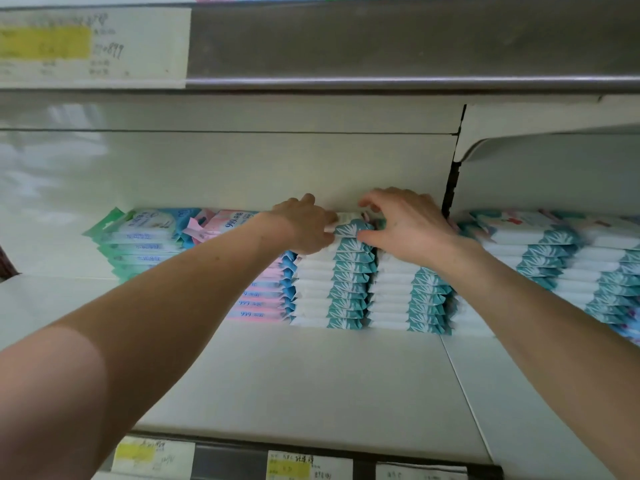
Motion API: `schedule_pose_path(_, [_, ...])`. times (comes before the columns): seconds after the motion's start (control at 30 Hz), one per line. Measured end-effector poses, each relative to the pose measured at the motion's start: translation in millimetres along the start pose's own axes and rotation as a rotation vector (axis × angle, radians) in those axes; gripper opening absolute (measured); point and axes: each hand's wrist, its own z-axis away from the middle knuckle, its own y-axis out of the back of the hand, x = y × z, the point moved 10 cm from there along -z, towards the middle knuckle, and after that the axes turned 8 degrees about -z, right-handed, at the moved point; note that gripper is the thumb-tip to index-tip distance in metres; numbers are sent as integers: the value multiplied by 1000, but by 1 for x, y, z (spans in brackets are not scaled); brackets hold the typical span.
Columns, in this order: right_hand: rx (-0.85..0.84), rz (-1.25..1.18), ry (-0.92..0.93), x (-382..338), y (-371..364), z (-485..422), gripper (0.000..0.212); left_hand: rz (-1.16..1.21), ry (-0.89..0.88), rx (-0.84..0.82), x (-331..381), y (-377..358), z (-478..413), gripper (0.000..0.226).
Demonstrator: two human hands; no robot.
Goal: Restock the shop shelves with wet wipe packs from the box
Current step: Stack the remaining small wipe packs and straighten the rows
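A tall stack of white and teal wet wipe packs (332, 289) stands at the back of the white shelf (311, 382). On top of it lies one more teal and white pack (349, 226). My left hand (304, 226) grips that top pack at its left end. My right hand (405, 226) holds its right end, fingers curled over the top and thumb at the front edge. A second, lower stack of the same packs (408, 299) stands right beside it, under my right wrist. The box is not in view.
Pink packs (256, 303) and green packs (138, 240) are stacked to the left. More teal packs (561, 258) fill the neighbouring shelf bay on the right. A metal shelf edge (381, 46) with a price label hangs overhead. Price tags (304, 465) line the front rail.
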Motion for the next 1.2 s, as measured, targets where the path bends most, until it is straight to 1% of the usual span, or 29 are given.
schedule_pose_path(0.07, [-31, -46, 47, -5, -8, -3, 28, 1, -2, 19, 3, 2, -1, 52])
schedule_pose_path(0.13, [-38, -49, 44, -2, -16, -7, 17, -2, -1, 41, 2, 3, -1, 54])
schedule_pose_path(0.2, [-36, -44, 46, 0, -21, -10, 14, 7, 11, 63, -3, 4, 0, 57])
schedule_pose_path(0.3, [-76, -36, 40, 1, -24, -11, 16, -8, 34, 93, -6, 4, 1, 60])
schedule_pose_path(0.43, [-166, -146, 3, 11, -17, -9, 20, -43, 40, 147, 1, 6, 3, 64])
schedule_pose_path(0.57, [-133, -227, -32, 28, 5, -4, 22, -81, 6, 268, 21, 22, 9, 70])
schedule_pose_path(0.63, [-142, -167, -80, 47, 15, 3, 25, -80, -62, 345, 43, 34, 12, 70])
schedule_pose_path(0.7, [-186, -7, -146, 69, 18, 13, 31, -67, -137, 378, 70, 42, 11, 66])
schedule_pose_path(0.77, [-234, 193, -195, 86, 15, 27, 40, -83, -176, 360, 93, 41, 6, 62])
schedule_pose_path(0.8, [-244, 271, -191, 90, 13, 32, 43, -102, -183, 339, 103, 39, 2, 59])
schedule_pose_path(0.9, [-228, 413, -111, 94, 10, 43, 43, -143, -139, 273, 113, 32, -8, 57])
schedule_pose_path(0.97, [-198, 433, -69, 92, 8, 44, 40, -170, -98, 229, 106, 25, -12, 61])
schedule_pose_path(1.03, [-159, 397, -51, 94, 9, 43, 34, -168, -88, 205, 101, 22, -16, 63])
schedule_pose_path(1.13, [-126, 323, -17, 94, 13, 40, 26, -139, -90, 176, 99, 22, -18, 61])
schedule_pose_path(1.2, [-94, 291, 42, 87, 14, 38, 25, -141, -73, 175, 97, 22, -18, 57])
